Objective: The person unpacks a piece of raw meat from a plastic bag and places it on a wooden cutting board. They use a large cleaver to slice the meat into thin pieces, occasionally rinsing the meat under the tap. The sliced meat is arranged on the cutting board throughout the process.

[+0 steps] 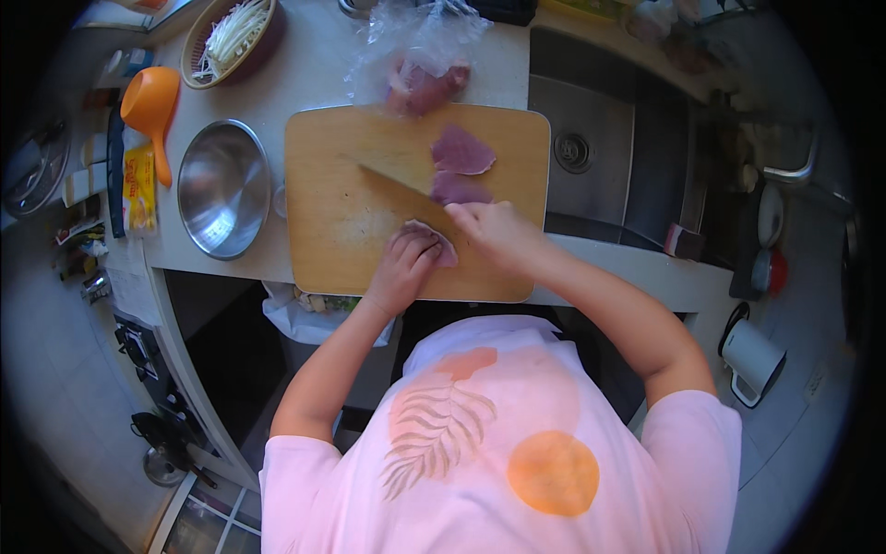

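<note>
My right hand is closed round the handle of a kitchen knife, whose blade points up and left over the wooden cutting board. Close to the board's near edge, my left hand presses its curled fingers on a piece of raw meat. The blade is just beyond that piece and looks apart from it. Two more slices of raw meat lie on the board past the knife, the nearer one partly behind my right hand. A larger chunk of meat in a clear plastic bag rests at the board's far edge.
An empty steel bowl stands left of the board. Beyond it are a basket of enoki mushrooms, an orange ladle and a yellow packet. The sink is on the right. A bin bag hangs below the counter edge.
</note>
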A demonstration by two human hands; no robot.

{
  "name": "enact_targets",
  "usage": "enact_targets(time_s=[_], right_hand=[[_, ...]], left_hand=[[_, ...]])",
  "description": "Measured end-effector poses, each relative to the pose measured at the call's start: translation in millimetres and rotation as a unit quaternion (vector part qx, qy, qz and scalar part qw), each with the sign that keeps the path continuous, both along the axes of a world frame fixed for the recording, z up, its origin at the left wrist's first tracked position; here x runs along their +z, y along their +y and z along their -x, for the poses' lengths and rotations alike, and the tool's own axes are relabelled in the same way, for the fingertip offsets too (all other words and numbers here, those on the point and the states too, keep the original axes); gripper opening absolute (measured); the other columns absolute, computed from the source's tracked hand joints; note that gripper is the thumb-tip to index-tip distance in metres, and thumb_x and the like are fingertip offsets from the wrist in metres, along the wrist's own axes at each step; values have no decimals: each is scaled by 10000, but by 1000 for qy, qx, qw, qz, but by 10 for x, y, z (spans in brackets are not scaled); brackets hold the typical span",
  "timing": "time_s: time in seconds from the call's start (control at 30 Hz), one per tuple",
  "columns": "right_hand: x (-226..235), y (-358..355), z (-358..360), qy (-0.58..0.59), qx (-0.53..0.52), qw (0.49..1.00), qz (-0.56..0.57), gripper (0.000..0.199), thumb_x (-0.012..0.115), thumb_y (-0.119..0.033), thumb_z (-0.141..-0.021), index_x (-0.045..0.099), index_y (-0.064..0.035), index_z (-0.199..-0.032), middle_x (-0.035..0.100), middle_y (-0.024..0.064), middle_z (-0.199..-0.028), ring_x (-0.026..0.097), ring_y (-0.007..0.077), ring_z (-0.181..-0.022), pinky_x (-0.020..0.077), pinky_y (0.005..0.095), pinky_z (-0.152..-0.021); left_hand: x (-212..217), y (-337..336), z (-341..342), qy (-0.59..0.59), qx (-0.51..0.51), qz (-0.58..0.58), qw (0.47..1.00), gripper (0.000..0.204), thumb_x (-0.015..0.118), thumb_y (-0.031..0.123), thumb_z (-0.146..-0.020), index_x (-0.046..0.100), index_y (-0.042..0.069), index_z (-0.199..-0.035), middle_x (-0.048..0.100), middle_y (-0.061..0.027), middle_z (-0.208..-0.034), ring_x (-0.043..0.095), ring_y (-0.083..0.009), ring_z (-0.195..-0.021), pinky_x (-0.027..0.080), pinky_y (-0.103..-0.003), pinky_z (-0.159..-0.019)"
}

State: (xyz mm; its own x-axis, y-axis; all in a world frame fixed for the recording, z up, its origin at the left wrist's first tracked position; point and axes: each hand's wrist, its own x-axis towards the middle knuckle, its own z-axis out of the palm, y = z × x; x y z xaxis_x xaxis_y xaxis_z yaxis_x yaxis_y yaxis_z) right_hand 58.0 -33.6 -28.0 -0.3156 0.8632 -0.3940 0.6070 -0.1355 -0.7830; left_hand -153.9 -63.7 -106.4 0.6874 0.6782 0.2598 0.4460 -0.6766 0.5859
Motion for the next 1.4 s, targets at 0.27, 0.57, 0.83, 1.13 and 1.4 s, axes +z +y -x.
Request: enact_targets(time_s=[0.27, 0.57, 0.83, 1.13, 1.4], right_hand=[[262, -203, -276, 107, -52, 991, 59, 497, 637, -310, -842, 552, 18, -1206, 663, 173, -967, 630, 276, -912, 473, 360, -801], [545, -483, -417, 269, -199, 916, 221, 178, 598, -101, -861, 450, -41, -938, 468, 10, -612, 436, 86, -468, 354, 240, -433], [604, -649, -557, 339, -249, 882, 214, 193, 575, -109, -894, 459, -16, -1016, 546, 53, -659, 498, 104, -511, 416, 250, -443], [697, -668, -523, 302, -178, 907, 236, 200, 574, -87, -881, 470, -4, -1030, 607, 80, -729, 444, 64, -429, 354, 218, -387], [681, -774, -821, 286, -248, 909, 177, 185, 570, -85, -884, 509, 10, -1030, 639, 87, -795, 467, 67, -483, 395, 219, -436]], left_hand=[[424, -156, 48, -57, 157, 161, 973, 508, 717, 66, -655, 535, 71, -1129, 464, -179, -1241, 437, -373, -1182, 383, -480, -987], [432, 196, -149, 101, 134, 359, 918, 525, 703, 110, -691, 523, 49, -1180, 547, -105, -1064, 514, -261, -1054, 465, -403, -827], [381, 183, 61, -376, 263, 717, 525, 291, 625, 107, -857, 492, 57, -1111, 552, -61, -997, 593, -170, -874, 528, -322, -746], [356, 159, 104, -279, 259, 674, 633, 455, 614, -6, -847, 383, 23, -1238, 611, -107, -1045, 624, -177, -945, 530, -285, -755], [421, -36, -2, 2, 300, 249, 921, 561, 740, 123, -736, 461, 24, -1213, 554, -162, -1150, 543, -281, -1079, 468, -401, -860]])
